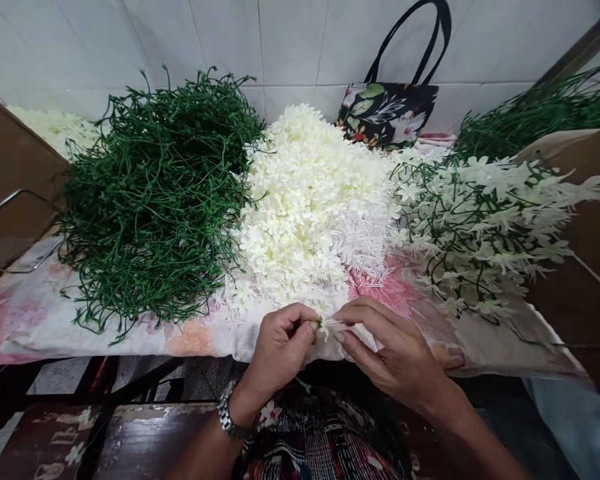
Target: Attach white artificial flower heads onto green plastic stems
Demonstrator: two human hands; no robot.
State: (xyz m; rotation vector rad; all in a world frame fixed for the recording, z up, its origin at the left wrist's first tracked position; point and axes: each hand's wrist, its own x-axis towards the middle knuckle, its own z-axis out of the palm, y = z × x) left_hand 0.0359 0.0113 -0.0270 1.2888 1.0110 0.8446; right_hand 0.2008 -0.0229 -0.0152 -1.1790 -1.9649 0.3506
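Head view, from the largest mass down: a tangled heap of green plastic stems point(155, 200) fills the left of the surface point(35, 320), which is covered by a floral cloth. Just beside it, touching at the middle, lies a mound of loose cream-white flower heads point(310, 200). To the right, well apart from the green heap, sprays of finished stems with white blossoms point(480, 227) lie across the cloth toward a brown cardboard panel point(590, 220). Behind the mound, against the white tiled wall point(290, 40), a dark flower-printed tote bag point(390, 113) stands upright. A wristwatch point(229, 417) with a metal band sits on the left wrist.

At the near edge of the surface both hands meet. The left hand point(280, 350) has its grip pressed together on a thin green stem point(303, 385), whose lower end shows below the fist. The right hand point(395, 353) pinches a small white flower head point(330, 325) between thumb and forefinger, right at the tip of that stem, just in front of the mound.

By the look of it, the step in hand is seating one blossom onto a stem tip. I judge the next move calls for a straight, firm push along the stem's line, with the left grip steadying close to the tip so the thin stem does not bend.

No brand, label or readable writing shows anywhere; the watch face is turned away and the bag bears only its print.
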